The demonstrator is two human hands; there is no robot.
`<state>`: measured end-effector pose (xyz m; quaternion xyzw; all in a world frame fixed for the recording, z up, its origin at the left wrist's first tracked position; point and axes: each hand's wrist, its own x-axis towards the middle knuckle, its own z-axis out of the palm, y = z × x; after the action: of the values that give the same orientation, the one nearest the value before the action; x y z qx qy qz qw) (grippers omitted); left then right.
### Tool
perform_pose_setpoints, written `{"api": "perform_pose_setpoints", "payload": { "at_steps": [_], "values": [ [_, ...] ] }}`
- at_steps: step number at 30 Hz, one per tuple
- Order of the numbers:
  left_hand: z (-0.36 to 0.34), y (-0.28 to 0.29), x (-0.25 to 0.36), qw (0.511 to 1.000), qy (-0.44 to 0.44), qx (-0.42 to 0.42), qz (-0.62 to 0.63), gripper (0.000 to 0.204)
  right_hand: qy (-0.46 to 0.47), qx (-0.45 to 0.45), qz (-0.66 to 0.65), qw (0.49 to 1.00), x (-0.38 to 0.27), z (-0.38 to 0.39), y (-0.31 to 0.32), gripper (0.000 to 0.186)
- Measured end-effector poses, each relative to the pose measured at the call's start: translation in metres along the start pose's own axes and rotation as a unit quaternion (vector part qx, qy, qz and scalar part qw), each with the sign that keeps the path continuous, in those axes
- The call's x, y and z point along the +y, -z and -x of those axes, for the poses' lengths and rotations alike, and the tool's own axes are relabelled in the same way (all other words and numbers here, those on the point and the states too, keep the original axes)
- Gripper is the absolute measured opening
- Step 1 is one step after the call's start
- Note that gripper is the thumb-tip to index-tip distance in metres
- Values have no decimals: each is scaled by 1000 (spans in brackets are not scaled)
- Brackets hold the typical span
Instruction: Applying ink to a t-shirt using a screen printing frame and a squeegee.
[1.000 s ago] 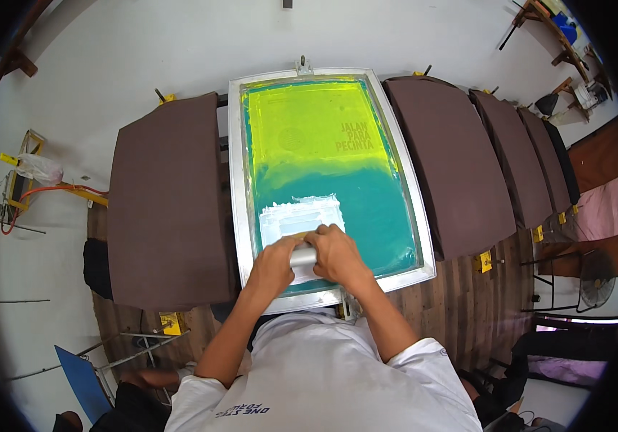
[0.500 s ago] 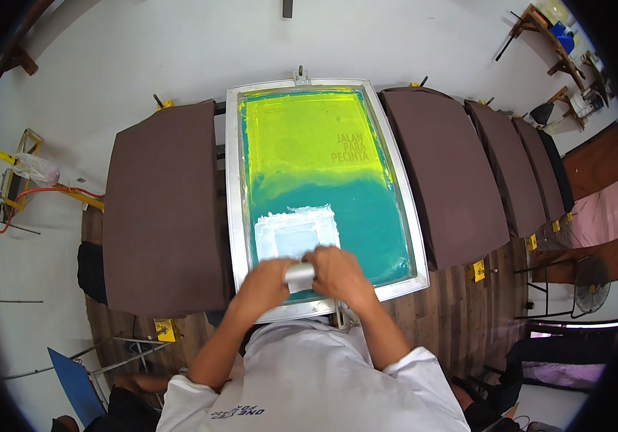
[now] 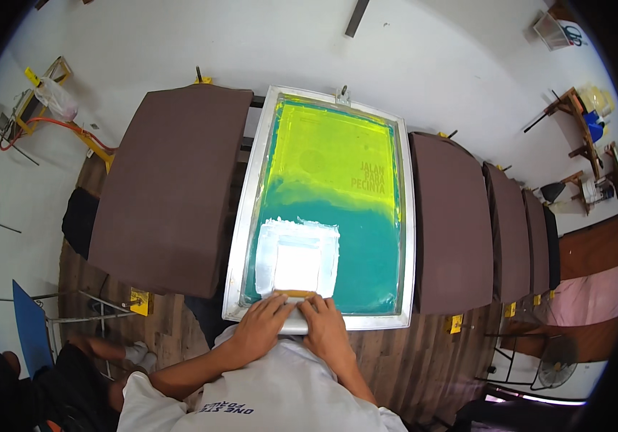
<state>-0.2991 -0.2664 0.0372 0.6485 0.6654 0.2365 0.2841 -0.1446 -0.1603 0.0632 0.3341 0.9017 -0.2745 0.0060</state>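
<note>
Both of my hands grip a squeegee (image 3: 293,325) with a grey handle and a yellowish blade, at the near end of a printing screen. My left hand (image 3: 260,327) has its fingers over the left part of the handle. Beside it, my right hand (image 3: 323,331) holds the right part. The blade's edge lies at the near side of a patch of white ink (image 3: 300,263). The screen's silver metal frame (image 3: 408,237) surrounds mesh that is yellow-green at the far part and teal nearer me. Faint lettering and a round mark show in the yellow-green area.
Brown cloth-covered boards stand left (image 3: 168,194) and right (image 3: 449,223) of the screen, several on the right. A hinge clamp (image 3: 343,95) holds the frame's far edge. Lower left are a blue panel (image 3: 32,324) and another person's arm (image 3: 100,349). A fan (image 3: 557,360) stands lower right.
My hands and the squeegee have come nearer to me, to the screen's near edge. The squeegee has tilted, showing its yellowish blade. More of the white ink patch shows. The view has turned.
</note>
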Motion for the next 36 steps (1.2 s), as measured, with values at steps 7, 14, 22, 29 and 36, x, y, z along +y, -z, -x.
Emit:
{"api": "perform_pose_setpoints", "payload": {
  "at_steps": [7,14,22,29,36],
  "values": [
    [-67,39,-10,995,-23,84,39,40,18,28,3,999,14,-57,34,46],
    [-125,39,-41,997,54,14,48,39,-8,6,7,1000,49,-118,34,38],
    [-68,19,-23,997,47,44,41,51,6,57,-17,998,25,-63,11,45],
    [-23,10,-3,996,71,-26,55,50,4,5,-29,1000,6,-15,7,46],
    [-80,32,-22,997,55,16,47,30,-3,-14,27,1000,18,-71,36,39]
  ]
}}
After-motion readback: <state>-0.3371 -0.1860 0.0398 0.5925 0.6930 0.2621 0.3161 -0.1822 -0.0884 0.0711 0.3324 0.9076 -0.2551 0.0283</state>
